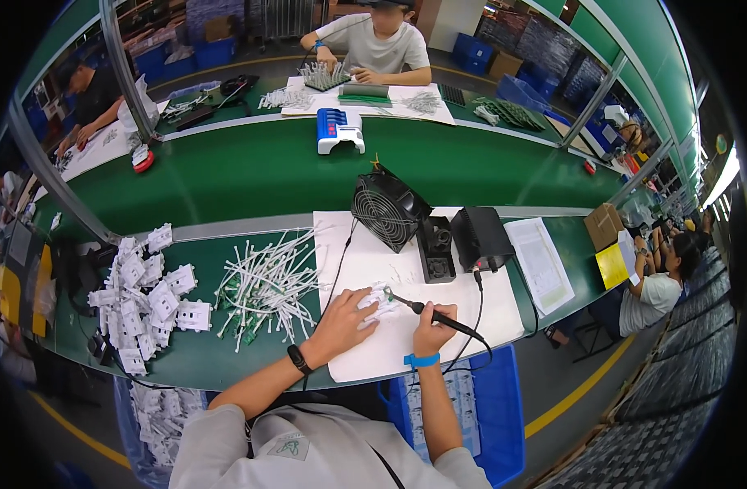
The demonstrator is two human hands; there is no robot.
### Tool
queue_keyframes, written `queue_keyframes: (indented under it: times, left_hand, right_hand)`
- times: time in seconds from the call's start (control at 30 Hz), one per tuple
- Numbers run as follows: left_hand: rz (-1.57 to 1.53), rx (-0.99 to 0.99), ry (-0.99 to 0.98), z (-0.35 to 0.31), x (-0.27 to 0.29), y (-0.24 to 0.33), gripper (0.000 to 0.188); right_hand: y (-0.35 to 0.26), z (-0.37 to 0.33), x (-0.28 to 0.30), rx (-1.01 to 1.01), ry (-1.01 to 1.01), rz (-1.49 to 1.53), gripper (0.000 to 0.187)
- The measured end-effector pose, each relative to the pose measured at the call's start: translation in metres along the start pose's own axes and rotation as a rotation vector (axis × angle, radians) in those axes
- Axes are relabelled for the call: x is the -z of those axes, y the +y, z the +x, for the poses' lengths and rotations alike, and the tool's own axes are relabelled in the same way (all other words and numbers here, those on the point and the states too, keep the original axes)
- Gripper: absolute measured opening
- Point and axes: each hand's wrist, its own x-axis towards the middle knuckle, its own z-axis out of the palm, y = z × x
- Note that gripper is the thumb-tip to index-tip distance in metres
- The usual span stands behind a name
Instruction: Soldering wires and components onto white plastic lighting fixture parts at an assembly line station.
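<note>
My right hand (pixel 433 330) is closed round the handle of a soldering iron (pixel 417 307), its tip pointing up and left. The tip meets or hovers just over a small white plastic housing (pixel 377 308) with a bit of green on it; exact contact is too small to tell. My left hand (pixel 346 320) holds that housing against the white board (pixel 353 365), fingers bent over its left side. Left of it lies a tangled pile of white wires with small green circuit boards (pixel 267 285). Farther left is a heap of white plastic housings (pixel 141 297).
A black fan (pixel 387 210), a soldering iron stand (pixel 436 253) and a black power unit (pixel 481 238) stand beyond my hands. Papers (pixel 541 265) lie right. A green conveyor belt (pixel 251 167) carries a blue-white device (pixel 339 132). Blue bin (pixel 504 407) below; co-workers sit opposite and aside.
</note>
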Motion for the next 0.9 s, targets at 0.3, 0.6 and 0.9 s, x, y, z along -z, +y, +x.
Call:
queue_keyframes:
  times: [0.3, 0.6, 0.9]
  left_hand:
    - [0.03, 0.007, 0.001, -0.007, -0.016, -0.001, 0.039]
    - [0.079, 0.04, 0.078, 0.001, -0.028, 0.006, 0.037]
    - [0.149, 0.056, 0.059, 0.006, -0.029, 0.01, 0.038]
  right_hand:
    - [0.011, 0.002, -0.004, 0.07, -0.079, -0.026, 0.018]
    - [0.016, 0.0, -0.006, 0.021, -0.161, -0.085, 0.017]
    - [0.008, 0.001, -0.01, -0.024, -0.202, -0.016, 0.017]
